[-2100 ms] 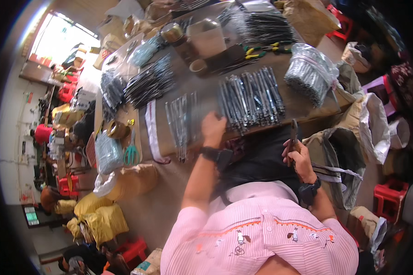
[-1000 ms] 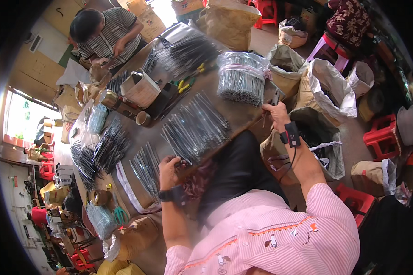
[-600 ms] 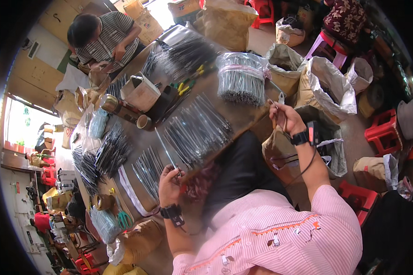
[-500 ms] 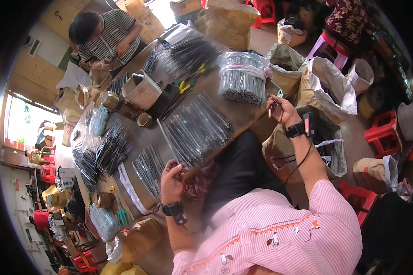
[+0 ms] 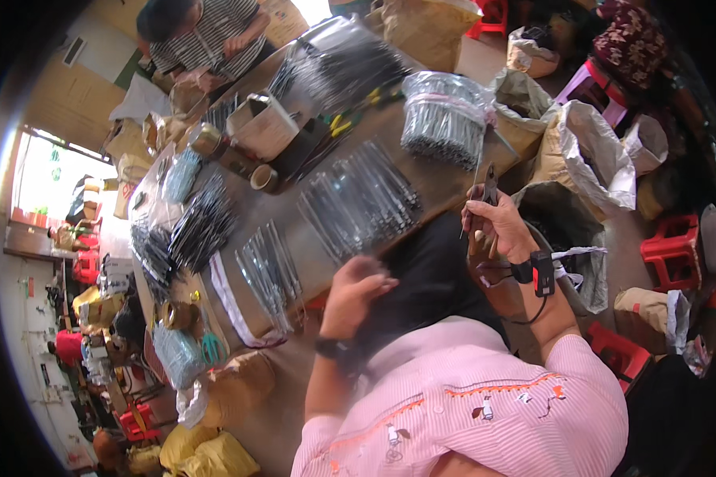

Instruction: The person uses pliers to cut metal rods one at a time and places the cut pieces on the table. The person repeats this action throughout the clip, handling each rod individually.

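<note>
Moved lower and nearer since before: right hand (image 5: 493,226), closed tight on small dark pliers (image 5: 489,187) and a thin wire (image 5: 471,191) beside the worktop (image 5: 422,195). Left hand (image 5: 358,290) loosely curled at the worktop edge, holding nothing clear. Many metal rods (image 5: 358,199) laid in rows, a big bundle (image 5: 445,119) seemingly not yet sorted.

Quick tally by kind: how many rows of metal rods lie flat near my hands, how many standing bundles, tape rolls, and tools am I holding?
Flat rows of metal rods: 2
Standing rod bundle: 1
Tape rolls: 1
Pliers in the right hand: 1
Left hand: holds 0, at the table edge
Total: 5
</note>
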`<state>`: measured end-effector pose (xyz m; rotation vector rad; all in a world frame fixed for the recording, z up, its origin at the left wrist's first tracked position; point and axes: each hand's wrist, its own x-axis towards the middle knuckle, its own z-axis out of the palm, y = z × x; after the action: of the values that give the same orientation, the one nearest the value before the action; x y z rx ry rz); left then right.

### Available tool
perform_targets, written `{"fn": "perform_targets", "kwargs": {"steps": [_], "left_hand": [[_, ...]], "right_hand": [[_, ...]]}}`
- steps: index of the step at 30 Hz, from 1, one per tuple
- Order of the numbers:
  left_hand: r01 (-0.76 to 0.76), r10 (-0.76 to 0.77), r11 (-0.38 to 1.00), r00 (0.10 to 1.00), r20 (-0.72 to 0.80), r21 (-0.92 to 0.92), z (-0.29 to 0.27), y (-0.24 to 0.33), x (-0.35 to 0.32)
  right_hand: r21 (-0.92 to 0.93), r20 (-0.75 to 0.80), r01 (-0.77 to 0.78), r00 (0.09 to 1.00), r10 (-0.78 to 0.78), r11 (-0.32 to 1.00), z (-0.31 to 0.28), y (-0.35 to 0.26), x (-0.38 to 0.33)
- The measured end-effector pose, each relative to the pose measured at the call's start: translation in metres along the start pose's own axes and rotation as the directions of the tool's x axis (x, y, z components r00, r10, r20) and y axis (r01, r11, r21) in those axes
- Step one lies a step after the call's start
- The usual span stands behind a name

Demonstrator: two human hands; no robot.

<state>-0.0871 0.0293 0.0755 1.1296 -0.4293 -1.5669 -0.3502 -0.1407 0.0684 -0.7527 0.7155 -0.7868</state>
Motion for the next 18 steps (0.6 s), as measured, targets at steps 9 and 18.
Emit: {"fn": "perform_targets", "kwargs": {"steps": [9,18], "left_hand": [[-0.134,0.129,0.99,0.988,0.085,0.053,0.049,-0.004,0.01],[-0.212,0.209,0.971,0.977,0.042,0.106,0.038,-0.008,0.013]], "right_hand": [[-0.131,0.007,0.153,0.988,-0.153,0.98,0.068,0.018,-0.023],[-0.327,0.068,0.125,0.992,-0.109,0.937,0.084,0.054,-0.036]]}}
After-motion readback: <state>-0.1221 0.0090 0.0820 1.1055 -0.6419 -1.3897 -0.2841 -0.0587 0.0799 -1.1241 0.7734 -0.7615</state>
